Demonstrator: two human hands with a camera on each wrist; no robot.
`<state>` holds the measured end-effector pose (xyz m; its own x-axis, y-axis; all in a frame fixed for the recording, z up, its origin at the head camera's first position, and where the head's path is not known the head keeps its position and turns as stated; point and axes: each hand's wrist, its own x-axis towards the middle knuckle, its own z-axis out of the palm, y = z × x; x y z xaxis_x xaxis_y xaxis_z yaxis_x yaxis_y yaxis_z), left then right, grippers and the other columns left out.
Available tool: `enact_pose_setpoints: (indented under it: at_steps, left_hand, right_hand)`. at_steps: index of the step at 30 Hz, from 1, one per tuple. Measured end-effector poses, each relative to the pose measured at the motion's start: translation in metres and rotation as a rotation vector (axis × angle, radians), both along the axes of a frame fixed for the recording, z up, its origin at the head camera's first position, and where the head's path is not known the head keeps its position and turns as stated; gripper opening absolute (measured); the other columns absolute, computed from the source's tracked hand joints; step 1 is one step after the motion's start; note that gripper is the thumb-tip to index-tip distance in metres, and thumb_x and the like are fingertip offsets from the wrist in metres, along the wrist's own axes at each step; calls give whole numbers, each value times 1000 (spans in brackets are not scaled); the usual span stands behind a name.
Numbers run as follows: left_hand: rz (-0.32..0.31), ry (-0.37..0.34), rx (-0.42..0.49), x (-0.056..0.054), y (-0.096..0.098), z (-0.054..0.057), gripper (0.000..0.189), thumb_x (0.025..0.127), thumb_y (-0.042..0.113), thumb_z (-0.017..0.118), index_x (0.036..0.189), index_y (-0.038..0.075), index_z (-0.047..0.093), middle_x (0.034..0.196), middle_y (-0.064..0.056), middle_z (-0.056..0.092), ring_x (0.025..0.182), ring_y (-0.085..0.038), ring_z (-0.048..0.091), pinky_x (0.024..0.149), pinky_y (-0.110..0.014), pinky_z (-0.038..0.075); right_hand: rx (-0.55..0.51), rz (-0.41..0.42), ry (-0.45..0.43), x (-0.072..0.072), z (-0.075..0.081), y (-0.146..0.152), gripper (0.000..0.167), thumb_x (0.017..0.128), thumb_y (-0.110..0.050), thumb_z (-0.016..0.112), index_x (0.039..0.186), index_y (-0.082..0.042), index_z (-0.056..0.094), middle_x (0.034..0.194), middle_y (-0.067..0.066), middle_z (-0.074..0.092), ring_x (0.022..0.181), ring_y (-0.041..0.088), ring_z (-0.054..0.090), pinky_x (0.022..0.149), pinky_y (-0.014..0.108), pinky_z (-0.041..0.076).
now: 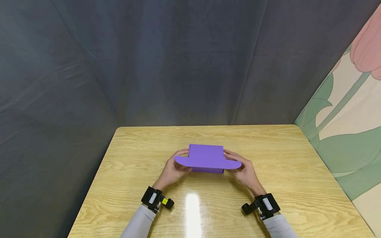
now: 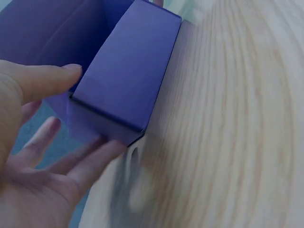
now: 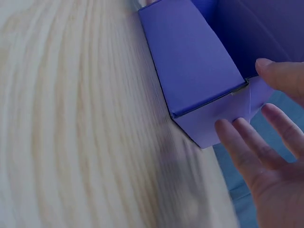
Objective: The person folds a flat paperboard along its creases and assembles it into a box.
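Observation:
A purple cardboard box (image 1: 207, 170) is between both hands over the table. Its lid (image 1: 206, 151) is partly raised, and a rounded side flap sticks out over each hand. At the box's left end, my left hand (image 1: 172, 170) holds it, the thumb by the upper front corner and fingertips against the end panel (image 2: 90, 121). My right hand (image 1: 245, 172) grips the opposite end, thumb at the rim and fingertips on the end panel (image 3: 204, 121). Both wrist views look into the dark opening behind the front wall (image 3: 190, 52). The lid flaps partly cover the fingers in the head view.
A light wood-grain table (image 1: 143, 142) lies beneath the box. Dark grey curtain (image 1: 190, 66) hangs behind and to the left, and a flower-patterned cloth (image 1: 351, 132) is on the right. Each wrist wears a black camera mount (image 1: 152, 198).

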<state>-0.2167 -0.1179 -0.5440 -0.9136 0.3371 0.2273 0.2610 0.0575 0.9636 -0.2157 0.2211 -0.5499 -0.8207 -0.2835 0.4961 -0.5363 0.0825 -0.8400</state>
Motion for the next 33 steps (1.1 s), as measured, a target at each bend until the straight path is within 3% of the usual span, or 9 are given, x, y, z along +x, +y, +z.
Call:
enact_pose_setpoints:
  at_steps: [4, 9, 14, 18, 21, 25, 29, 33]
  left_hand:
    - [-12, 11, -41, -1, 3, -3, 80, 86, -15, 77, 156, 12, 50, 169, -16, 39, 143, -48, 53, 112, -40, 52]
    - [51, 159, -148, -2, 6, -3, 74, 85, -17, 78, 151, 7, 56, 165, -19, 45, 147, -47, 49, 113, -40, 51]
    - [71, 172, -161, -2, 6, 0, 67, 91, -7, 78, 153, 8, 57, 165, -14, 48, 137, -41, 60, 107, -39, 57]
    - [65, 161, -167, -2, 5, 4, 62, 100, 7, 75, 158, 14, 53, 166, -11, 47, 125, -38, 69, 100, -40, 62]
    - [82, 176, -221, -1, 4, 8, 60, 103, 18, 74, 159, 22, 52, 165, -7, 50, 116, -33, 75, 96, -38, 64]
    - [98, 210, -303, 0, 3, 12, 60, 105, 26, 71, 161, 28, 49, 165, -1, 50, 113, -27, 77, 95, -35, 64]
    - [119, 205, -356, 1, 3, 15, 59, 108, 32, 66, 163, 27, 46, 166, -1, 49, 110, -24, 77, 91, -34, 64]
    - [144, 134, -374, 3, 3, 17, 59, 108, 41, 64, 163, 30, 45, 166, 0, 49, 102, -21, 75, 79, -30, 63]
  right_hand:
    - [11, 12, -45, -1, -7, -1, 70, 76, 29, 76, 142, 9, 62, 155, 34, 50, 135, 4, 60, 107, 20, 53]
    - [53, -1, -52, -3, -11, -3, 73, 80, 25, 76, 148, 4, 59, 158, 29, 50, 135, 1, 59, 108, 22, 53]
    - [30, 10, -65, -3, -7, -3, 66, 88, 21, 73, 149, 4, 57, 158, 29, 49, 138, 2, 57, 102, 24, 57]
    - [34, 1, -73, -3, -2, -2, 59, 95, 14, 70, 151, 2, 56, 161, 27, 48, 129, 6, 64, 95, 26, 62]
    - [62, -13, -89, -2, 2, -2, 54, 99, 7, 69, 152, -2, 57, 162, 22, 48, 119, 12, 69, 88, 26, 64]
    - [114, -21, -110, -1, 7, -1, 54, 104, 0, 66, 156, -6, 54, 164, 19, 49, 120, 17, 69, 89, 24, 63]
    - [145, -17, -143, 1, 9, -1, 71, 97, 0, 76, 161, -3, 46, 162, 26, 46, 120, 12, 65, 93, 23, 61]
    - [205, -1, -160, 3, 9, -1, 101, 82, -3, 92, 166, -4, 35, 165, 28, 40, 120, 16, 58, 98, 23, 59]
